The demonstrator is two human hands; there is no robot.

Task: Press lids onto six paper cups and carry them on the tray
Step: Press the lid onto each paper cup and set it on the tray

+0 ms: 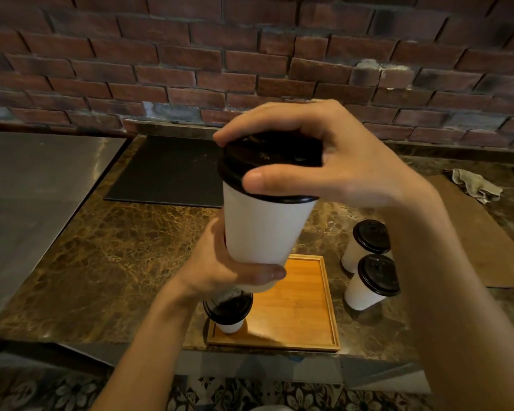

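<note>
Counter point(107, 256): brown marbled stone, spread beneath both hands; a dark mat point(169, 170) is laid beyond them, against the brick wall.

Wooden tray point(303, 307): set directly below the hands, near the counter's front edge, presumably so finished cups can be lowered straight onto it. Most of its surface is bare.

Raised cup point(264, 229): white paper, held up in the air above the tray, tilted slightly. The left hand point(220, 271) is wrapped around its base, closed on it as a brace from below. The right hand point(324, 161) is arched over the black lid point(267, 164), thumb at the near rim and fingertips at the far rim, gripping it; a press around the edge is judged to be under way. Whether the lid is fully seated cannot be told.

Lidded cup on tray point(229, 312): stood in the near left corner, just under the left hand.

Two lidded cups point(368, 262): stood on the counter under the right forearm, just beside the tray, apparently awaiting transfer.

Cloth point(475, 185): crumpled, well off beyond the right wrist.
</note>
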